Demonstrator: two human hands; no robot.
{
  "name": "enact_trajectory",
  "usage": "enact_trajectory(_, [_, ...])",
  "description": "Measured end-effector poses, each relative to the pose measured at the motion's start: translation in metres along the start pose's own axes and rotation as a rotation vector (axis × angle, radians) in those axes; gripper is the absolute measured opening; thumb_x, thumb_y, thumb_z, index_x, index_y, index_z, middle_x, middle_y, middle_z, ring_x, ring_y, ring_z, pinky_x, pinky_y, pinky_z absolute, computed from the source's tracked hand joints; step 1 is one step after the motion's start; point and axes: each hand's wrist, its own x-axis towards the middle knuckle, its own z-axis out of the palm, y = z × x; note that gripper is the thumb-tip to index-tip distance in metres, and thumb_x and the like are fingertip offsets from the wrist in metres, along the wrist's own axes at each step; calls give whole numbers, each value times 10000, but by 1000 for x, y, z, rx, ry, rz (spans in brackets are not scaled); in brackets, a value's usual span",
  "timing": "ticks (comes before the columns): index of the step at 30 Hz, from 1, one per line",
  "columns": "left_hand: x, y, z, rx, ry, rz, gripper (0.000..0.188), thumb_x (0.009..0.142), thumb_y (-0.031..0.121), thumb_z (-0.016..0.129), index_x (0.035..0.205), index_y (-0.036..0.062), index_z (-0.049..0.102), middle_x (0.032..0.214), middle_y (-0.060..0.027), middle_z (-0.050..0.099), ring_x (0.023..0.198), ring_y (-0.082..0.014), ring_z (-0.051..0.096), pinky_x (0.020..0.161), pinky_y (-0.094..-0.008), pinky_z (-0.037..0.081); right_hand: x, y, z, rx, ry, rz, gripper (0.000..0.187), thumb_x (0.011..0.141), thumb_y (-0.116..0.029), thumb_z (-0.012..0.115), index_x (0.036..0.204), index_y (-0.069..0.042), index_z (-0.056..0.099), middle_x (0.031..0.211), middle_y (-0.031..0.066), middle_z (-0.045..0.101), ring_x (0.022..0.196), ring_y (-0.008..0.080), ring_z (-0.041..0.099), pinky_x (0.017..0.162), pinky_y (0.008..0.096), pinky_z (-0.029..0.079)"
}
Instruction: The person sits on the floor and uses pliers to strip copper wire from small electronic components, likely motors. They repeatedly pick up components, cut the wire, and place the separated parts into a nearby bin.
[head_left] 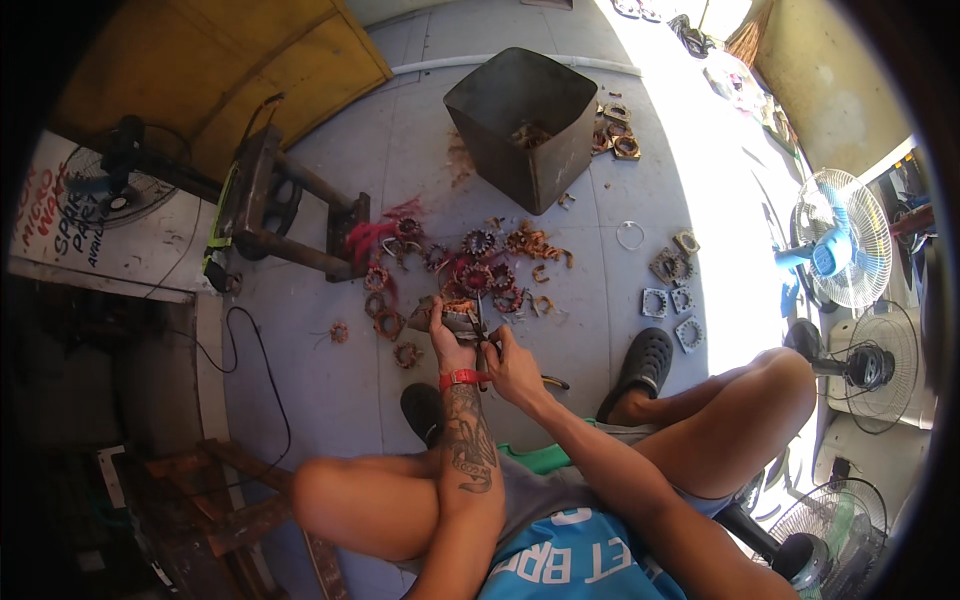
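My left hand [453, 350] is closed around a motor stator [460, 318], a grey metal core with copper winding showing on top. In my right hand [515, 368] is a slim dark hand tool [481, 325]; its upper end reaches the stator's right side. Whether it is pliers, scissors or a driver I cannot tell. Just beyond my hands lies a loose heap of stators and winding rings [475, 275], some dark, some reddish. Tangled red wire [385, 238] lies to the left of the heap, and copper-coloured scraps [540, 243] to its right.
A square dark metal bin [525, 130] stands ahead, with scraps inside. Stator cores [688, 335] lie to the right, more [620, 140] beside the bin. A yellow-and-black tool handle [555, 383] rests near my right forearm. A wooden stand [320, 215] is left; fans [840, 235] line the right side.
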Motion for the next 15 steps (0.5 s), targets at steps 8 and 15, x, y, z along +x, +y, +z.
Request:
enact_trajectory(8, [10,1,-14,9,56,25,293,942,323,666,1121,92,639,992,-62,671,864,-222,684,739,-384,573,7,0,-34,-182,-129,-49,306,1004,-329,523,1130,-50,521,890,289,679,872,503,641,778,546,475])
enact_trajectory(15, [11,17,-21,205,-86,53,272,940,249,687,1147,73,671,1051,-44,676,903,-189,684,765,-356,577,0,-5,-36,-55,-211,-28,332,998,-350,551,1133,-46,539,922,265,697,904,482,655,800,522,493])
